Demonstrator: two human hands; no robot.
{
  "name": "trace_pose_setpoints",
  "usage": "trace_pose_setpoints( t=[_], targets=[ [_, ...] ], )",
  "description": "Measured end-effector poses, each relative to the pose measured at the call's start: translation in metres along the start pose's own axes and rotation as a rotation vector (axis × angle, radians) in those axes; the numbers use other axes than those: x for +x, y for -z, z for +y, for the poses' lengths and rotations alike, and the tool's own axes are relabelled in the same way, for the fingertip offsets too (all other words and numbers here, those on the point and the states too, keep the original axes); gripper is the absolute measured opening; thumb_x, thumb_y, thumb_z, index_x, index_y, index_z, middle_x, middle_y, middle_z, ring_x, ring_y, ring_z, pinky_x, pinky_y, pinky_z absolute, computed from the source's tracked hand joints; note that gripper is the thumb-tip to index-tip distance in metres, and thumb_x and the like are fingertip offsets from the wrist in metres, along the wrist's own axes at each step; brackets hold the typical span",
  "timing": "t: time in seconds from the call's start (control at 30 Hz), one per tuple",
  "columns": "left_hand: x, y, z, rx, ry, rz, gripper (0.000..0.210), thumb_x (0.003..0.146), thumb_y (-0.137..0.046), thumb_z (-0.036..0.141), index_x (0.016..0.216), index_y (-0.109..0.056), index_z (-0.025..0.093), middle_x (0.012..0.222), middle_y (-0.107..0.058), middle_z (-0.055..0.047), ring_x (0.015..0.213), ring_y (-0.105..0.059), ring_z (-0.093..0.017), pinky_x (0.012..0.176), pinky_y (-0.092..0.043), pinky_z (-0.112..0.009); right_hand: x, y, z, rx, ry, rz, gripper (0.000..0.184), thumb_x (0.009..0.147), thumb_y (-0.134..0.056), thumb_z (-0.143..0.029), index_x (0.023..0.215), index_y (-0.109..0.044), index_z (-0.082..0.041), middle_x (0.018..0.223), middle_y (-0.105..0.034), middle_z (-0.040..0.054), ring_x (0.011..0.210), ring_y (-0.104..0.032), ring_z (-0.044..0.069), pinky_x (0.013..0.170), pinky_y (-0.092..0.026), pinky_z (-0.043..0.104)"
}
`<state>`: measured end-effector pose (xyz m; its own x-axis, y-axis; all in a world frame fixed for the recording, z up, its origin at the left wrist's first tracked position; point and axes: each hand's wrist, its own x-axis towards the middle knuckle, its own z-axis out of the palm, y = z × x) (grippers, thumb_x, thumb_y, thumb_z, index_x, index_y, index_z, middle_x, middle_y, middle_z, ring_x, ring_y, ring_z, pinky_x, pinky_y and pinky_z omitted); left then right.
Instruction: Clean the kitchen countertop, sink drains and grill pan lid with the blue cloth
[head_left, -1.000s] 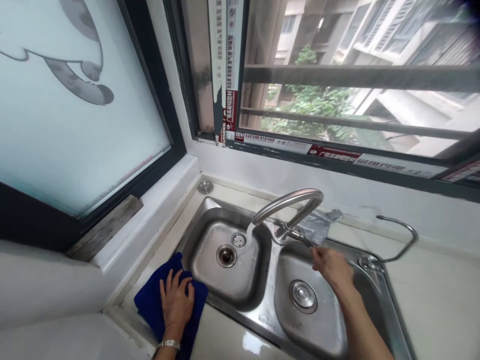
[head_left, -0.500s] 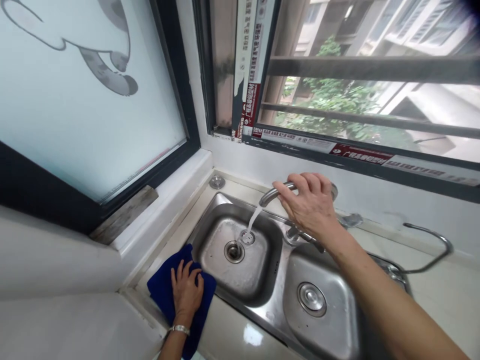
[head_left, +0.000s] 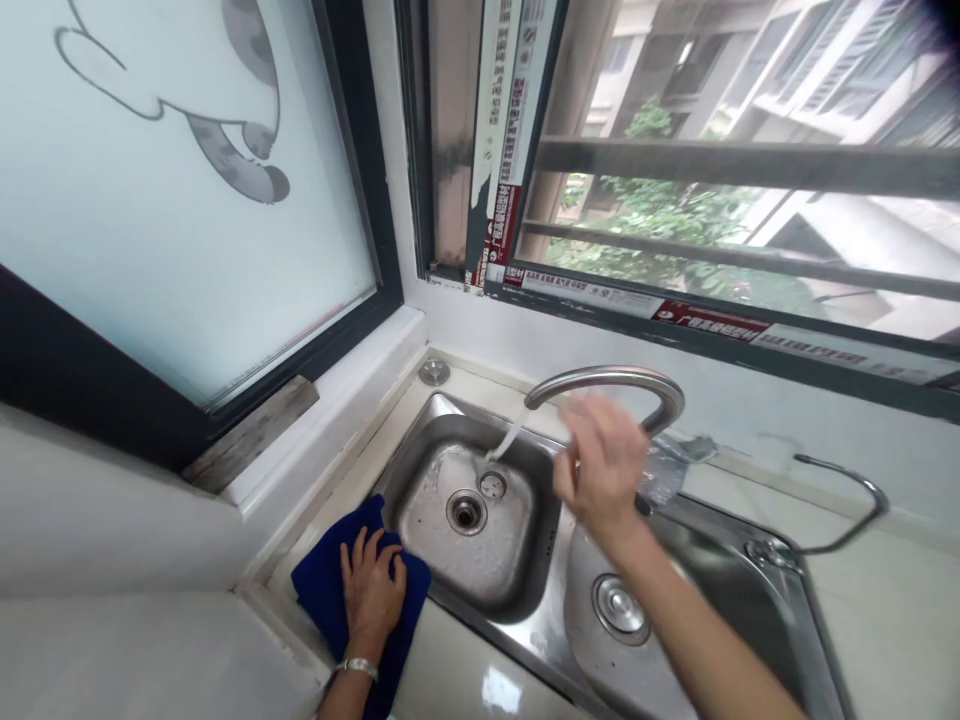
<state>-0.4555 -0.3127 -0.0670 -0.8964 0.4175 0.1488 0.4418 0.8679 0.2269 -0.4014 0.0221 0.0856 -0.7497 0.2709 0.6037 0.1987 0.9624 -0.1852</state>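
My left hand [head_left: 375,590] lies on a dark blue cloth [head_left: 315,575] spread over the counter at the sink's left front corner, its fingers apart on the fabric. Off the curved steel faucet [head_left: 615,375], my right hand [head_left: 604,455] is in the air just below and in front of the spout, blurred by motion; nothing shows in it. Water [head_left: 510,437] streams from the spout into the left sink basin [head_left: 480,560], landing at its back wall near a round perforated overflow or drain cover [head_left: 492,485]. The basin's drain [head_left: 466,512] is uncovered.
The right basin [head_left: 592,640] has a strainer [head_left: 621,608] in its drain. Another round strainer [head_left: 434,372] sits at the back left corner. A thin curved metal spout [head_left: 874,505] rises at the right. Clear plastic [head_left: 664,470] lies behind the faucet. A window frame [head_left: 712,320] borders the back.
My right hand has let go of the faucet spout and moved down and slightly toward me. The water now lands farther back in the basin. My left hand stays on the cloth.
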Motion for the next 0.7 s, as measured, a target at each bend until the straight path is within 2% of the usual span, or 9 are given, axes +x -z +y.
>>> trace_pose_setpoints(
  t=[0.03, 0.1, 0.13, 0.2, 0.3, 0.4, 0.53, 0.6, 0.7],
  targets=[
    [0.0, -0.001, 0.0, 0.01, -0.007, -0.001, 0.027, 0.091, -0.05, 0.021, 0.101, -0.075, 0.024, 0.131, -0.063, -0.008, 0.137, -0.042, -0.033, 0.118, -0.024, -0.063, -0.025, -0.023, -0.004, 0.049, -0.068, -0.142, 0.041, 0.088, -0.047, -0.019, 0.129, -0.054, -0.019, 0.136, -0.051, 0.0134, 0.133, -0.041, 0.031, 0.109, -0.034, 0.051],
    [0.001, -0.002, -0.001, 0.027, -0.015, 0.0, 0.028, 0.091, -0.049, 0.02, 0.1, -0.075, 0.025, 0.131, -0.064, -0.007, 0.136, -0.043, -0.033, 0.118, -0.025, -0.064, -0.068, -0.08, -0.011, 0.066, -0.32, -0.602, 0.042, 0.087, -0.047, -0.018, 0.128, -0.054, -0.021, 0.137, -0.052, 0.012, 0.128, -0.047, 0.027, 0.106, -0.04, 0.044],
    [0.001, -0.003, -0.001, 0.033, -0.014, 0.002, 0.028, 0.091, -0.049, 0.02, 0.1, -0.074, 0.026, 0.131, -0.064, -0.007, 0.136, -0.044, -0.032, 0.118, -0.025, -0.064, -0.084, -0.111, -0.014, 0.057, -0.396, -0.704, 0.045, 0.084, -0.052, -0.019, 0.129, -0.054, -0.019, 0.136, -0.054, 0.0143, 0.122, -0.053, 0.029, 0.098, -0.046, 0.043],
    [0.001, -0.005, -0.002, 0.04, -0.01, 0.004, 0.028, 0.091, -0.048, 0.02, 0.101, -0.074, 0.027, 0.132, -0.063, -0.006, 0.137, -0.043, -0.032, 0.118, -0.025, -0.064, -0.108, -0.167, -0.017, 0.032, -0.519, -0.825, 0.058, 0.075, -0.063, -0.018, 0.132, -0.052, -0.015, 0.139, -0.05, 0.0205, 0.114, -0.058, 0.033, 0.087, -0.052, 0.045],
    [0.0, -0.006, -0.004, 0.042, -0.005, -0.02, 0.029, 0.091, -0.048, 0.021, 0.102, -0.073, 0.029, 0.134, -0.062, -0.004, 0.138, -0.042, -0.031, 0.118, -0.026, -0.065, -0.129, -0.228, -0.013, 0.015, -0.628, -0.897, 0.082, 0.07, -0.071, -0.024, 0.145, -0.038, -0.021, 0.155, -0.034, 0.0181, 0.124, -0.052, 0.036, 0.088, -0.052, 0.047],
    [-0.001, -0.006, -0.004, 0.027, 0.005, -0.055, 0.03, 0.091, -0.047, 0.021, 0.103, -0.072, 0.031, 0.135, -0.06, -0.003, 0.139, -0.04, -0.03, 0.118, -0.026, -0.066, -0.142, -0.262, 0.0, 0.021, -0.67, -0.904, 0.086, 0.078, -0.066, -0.031, 0.152, -0.024, -0.024, 0.16, -0.023, 0.0133, 0.135, -0.041, 0.034, 0.097, -0.048, 0.047],
    [0.0, -0.004, -0.002, 0.007, 0.039, -0.092, 0.031, 0.091, -0.046, 0.021, 0.104, -0.072, 0.032, 0.137, -0.059, -0.002, 0.14, -0.039, -0.029, 0.118, -0.024, -0.067, -0.157, -0.285, 0.009, 0.058, -0.654, -0.882, 0.076, 0.082, -0.062, -0.028, 0.149, -0.029, -0.013, 0.15, -0.038, 0.0192, 0.136, -0.039, 0.033, 0.102, -0.043, 0.041],
    [0.001, -0.003, 0.0, -0.014, 0.064, -0.11, 0.03, 0.091, -0.047, 0.021, 0.104, -0.072, 0.032, 0.138, -0.059, -0.002, 0.141, -0.038, -0.029, 0.119, -0.023, -0.067, -0.163, -0.291, 0.002, 0.086, -0.642, -0.874, 0.073, 0.082, -0.064, -0.03, 0.145, -0.033, -0.009, 0.142, -0.045, 0.0212, 0.133, -0.042, 0.034, 0.101, -0.044, 0.04],
    [0.001, -0.002, 0.001, -0.037, 0.077, -0.119, 0.03, 0.091, -0.047, 0.02, 0.103, -0.072, 0.032, 0.138, -0.059, -0.002, 0.141, -0.038, -0.029, 0.12, -0.022, -0.067, -0.169, -0.298, -0.015, 0.138, -0.64, -0.863, 0.071, 0.083, -0.064, -0.038, 0.141, -0.038, -0.009, 0.133, -0.053, 0.0193, 0.124, -0.052, 0.032, 0.096, -0.047, 0.038]
  ],
)
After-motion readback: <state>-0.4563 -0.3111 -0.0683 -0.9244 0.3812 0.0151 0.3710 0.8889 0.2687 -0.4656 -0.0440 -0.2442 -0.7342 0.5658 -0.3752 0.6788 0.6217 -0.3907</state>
